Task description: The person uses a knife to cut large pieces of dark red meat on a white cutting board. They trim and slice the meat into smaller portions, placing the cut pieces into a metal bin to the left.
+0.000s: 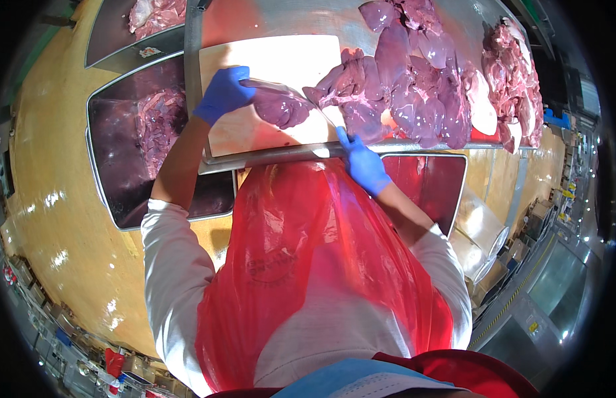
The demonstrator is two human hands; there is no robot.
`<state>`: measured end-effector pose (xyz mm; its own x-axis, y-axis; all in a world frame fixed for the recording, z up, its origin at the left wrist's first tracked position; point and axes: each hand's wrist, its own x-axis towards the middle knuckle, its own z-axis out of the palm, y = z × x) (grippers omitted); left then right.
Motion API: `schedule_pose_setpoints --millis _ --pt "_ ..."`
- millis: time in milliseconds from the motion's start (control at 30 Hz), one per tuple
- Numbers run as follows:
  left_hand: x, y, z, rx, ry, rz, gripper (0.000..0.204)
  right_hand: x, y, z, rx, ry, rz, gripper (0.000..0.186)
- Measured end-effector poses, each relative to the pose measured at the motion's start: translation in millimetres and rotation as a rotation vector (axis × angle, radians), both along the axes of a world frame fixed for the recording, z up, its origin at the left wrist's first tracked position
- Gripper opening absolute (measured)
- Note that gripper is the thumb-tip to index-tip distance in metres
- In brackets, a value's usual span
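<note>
My left hand [223,93], in a blue glove, rests on the left end of a dark purple piece of liver [281,107] lying on a pale cutting board [274,56]. The blue-gloved right hand [361,164] sits at the table's front edge, fingers curled, its index finger stretched toward the pile; any tool in it is hidden. A big pile of purple liver pieces [414,79] lies to the right of the board on the steel table [268,157].
A steel tray [115,142] with dark meat and liquid stands low on the left, another tray [115,30] behind it. A red-lined tray [434,186] sits below the table on the right. More pale meat [517,73] lies far right. I wear a red plastic apron [308,265].
</note>
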<state>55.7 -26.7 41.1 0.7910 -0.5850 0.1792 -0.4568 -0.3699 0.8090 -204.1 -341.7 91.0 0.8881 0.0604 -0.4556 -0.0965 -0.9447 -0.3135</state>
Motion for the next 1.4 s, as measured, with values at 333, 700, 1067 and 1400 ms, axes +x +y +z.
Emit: schedule_pose_setpoints --millis 333,700,1067,1400 --pt "25 63 -52 0.005 0.502 0.251 0.031 -5 -1 22 0.296 -0.176 -0.103 0.086" --pt "-8 101 -24 -0.055 0.597 0.556 0.031 -16 -16 5 0.126 -0.088 0.099 0.071" --pt "-37 27 8 0.134 0.275 0.558 0.052 84 63 23 0.309 -0.209 0.089 0.037" --pt "-38 37 -28 -0.036 0.274 0.777 0.048 157 130 20 -0.053 -0.086 0.300 0.032"
